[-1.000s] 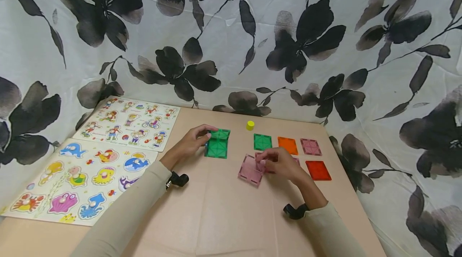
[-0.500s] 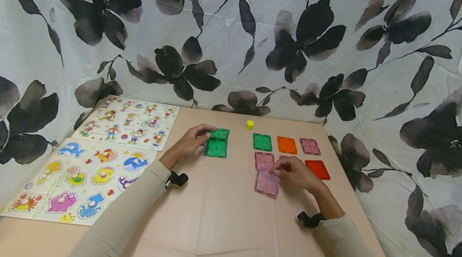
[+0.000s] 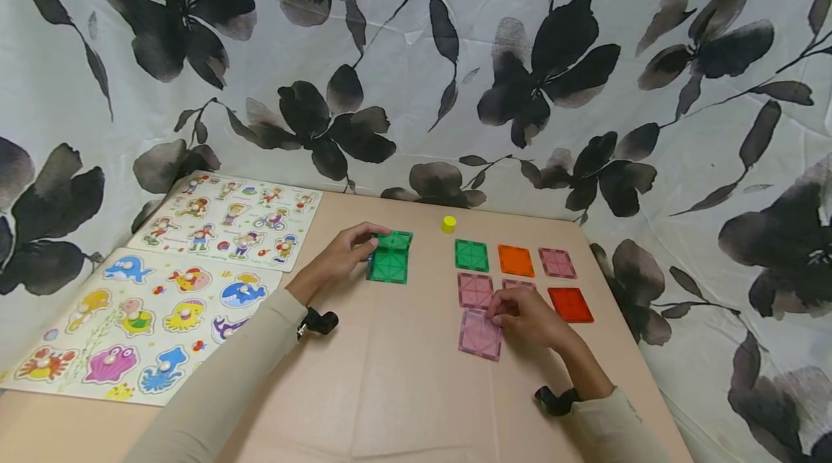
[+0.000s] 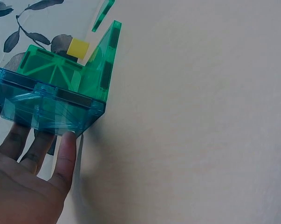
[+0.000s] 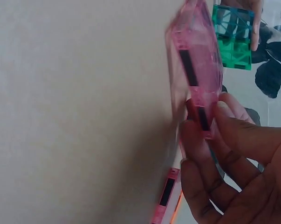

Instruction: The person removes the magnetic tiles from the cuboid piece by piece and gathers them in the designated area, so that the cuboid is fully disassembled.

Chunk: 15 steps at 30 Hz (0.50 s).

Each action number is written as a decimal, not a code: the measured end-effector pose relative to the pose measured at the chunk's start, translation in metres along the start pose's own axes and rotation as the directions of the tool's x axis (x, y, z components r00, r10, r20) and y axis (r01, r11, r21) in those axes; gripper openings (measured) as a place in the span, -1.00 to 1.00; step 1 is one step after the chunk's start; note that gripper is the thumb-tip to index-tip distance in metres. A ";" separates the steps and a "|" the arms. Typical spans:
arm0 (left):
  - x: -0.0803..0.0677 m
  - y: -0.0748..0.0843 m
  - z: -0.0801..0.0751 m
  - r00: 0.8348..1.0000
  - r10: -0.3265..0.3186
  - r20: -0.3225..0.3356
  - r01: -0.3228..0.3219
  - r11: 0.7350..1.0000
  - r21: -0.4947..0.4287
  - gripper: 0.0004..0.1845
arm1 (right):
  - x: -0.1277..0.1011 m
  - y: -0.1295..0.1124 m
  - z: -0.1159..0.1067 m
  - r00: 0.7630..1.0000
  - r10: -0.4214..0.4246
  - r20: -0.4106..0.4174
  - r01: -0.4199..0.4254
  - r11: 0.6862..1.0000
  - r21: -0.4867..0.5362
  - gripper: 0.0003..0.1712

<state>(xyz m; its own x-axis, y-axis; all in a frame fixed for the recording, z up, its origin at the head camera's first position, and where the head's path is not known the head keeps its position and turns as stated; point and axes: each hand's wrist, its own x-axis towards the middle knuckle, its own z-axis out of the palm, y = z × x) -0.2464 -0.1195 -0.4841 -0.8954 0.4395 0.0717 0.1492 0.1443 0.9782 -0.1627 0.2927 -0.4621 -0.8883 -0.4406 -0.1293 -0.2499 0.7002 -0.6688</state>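
1. Tile of pink colour (image 3: 479,339) is at about eight o'clock from the middle of the right hand (image 3: 533,315). Thumb and fingers of this hand pinch it near its one o'clock corner; the other fingers are bent.
2. This tile looks square, so I find no long axis. In the right wrist view it is tilted to the surface (image 3: 403,376); whether one edge touches the surface, I cannot tell.
3. The green and blue block (image 3: 392,268), made of joined tiles, stands at about ten o'clock from the held tile, well apart. Seen from the head, its longer side runs from twelve to six o'clock. I judge that the coming move depends mostly on this relation.
4. The left hand (image 3: 338,261) is the nearer one to the block, touching it from nine o'clock. Its fingers are a little spread, and it seems to hold the blue side; its thumb is not clear.
5. A loose pink tile (image 3: 476,291) lies at twelve o'clock from the held one, an orange tile (image 3: 516,261) farther at one o'clock, and a red tile (image 3: 570,305) between two and three.
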 end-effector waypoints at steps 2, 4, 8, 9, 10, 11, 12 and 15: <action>0.000 0.001 0.000 1.000 -0.002 -0.002 0.002 1.000 -0.005 -0.62 | 0.000 -0.002 0.000 1.000 0.002 -0.019 -0.003 0.999 -0.037 -0.81; -0.001 0.001 0.000 1.000 0.005 0.001 -0.005 1.000 -0.004 -0.62 | -0.001 -0.005 0.000 0.999 0.014 -0.051 -0.018 0.997 -0.072 -0.80; -0.001 0.001 0.001 1.000 0.004 0.003 -0.003 1.000 -0.016 -0.62 | -0.002 -0.011 -0.003 0.994 0.022 -0.105 -0.032 0.995 -0.099 -0.80; 0.000 0.001 0.001 1.000 0.003 0.003 -0.002 1.000 -0.017 -0.63 | -0.002 -0.013 -0.004 0.994 0.022 -0.111 -0.033 0.995 -0.097 -0.80; 0.000 0.001 0.001 1.000 0.000 0.002 0.000 1.000 -0.018 -0.63 | -0.002 -0.014 -0.004 0.993 0.023 -0.115 -0.033 0.995 -0.092 -0.80; 0.000 0.002 0.001 1.000 -0.004 0.000 0.004 1.000 -0.019 -0.63 | 0.000 -0.016 -0.005 0.993 0.021 -0.114 -0.031 0.996 -0.088 -0.81; 0.000 0.002 0.001 1.000 0.000 0.000 0.000 1.000 -0.015 -0.63 | 0.001 -0.017 -0.004 0.993 0.023 -0.114 -0.033 0.996 -0.078 -0.81; -0.001 0.001 0.001 1.000 -0.003 -0.002 0.003 1.000 -0.014 -0.63 | 0.008 -0.022 -0.001 0.993 0.029 -0.113 -0.036 0.998 -0.058 -0.80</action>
<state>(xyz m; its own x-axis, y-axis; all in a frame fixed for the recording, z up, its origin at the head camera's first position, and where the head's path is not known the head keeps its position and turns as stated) -0.2451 -0.1189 -0.4828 -0.8968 0.4370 0.0692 0.1407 0.1335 0.9810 -0.1649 0.2743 -0.4481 -0.9330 -0.3538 -0.0657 -0.2396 0.7471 -0.6200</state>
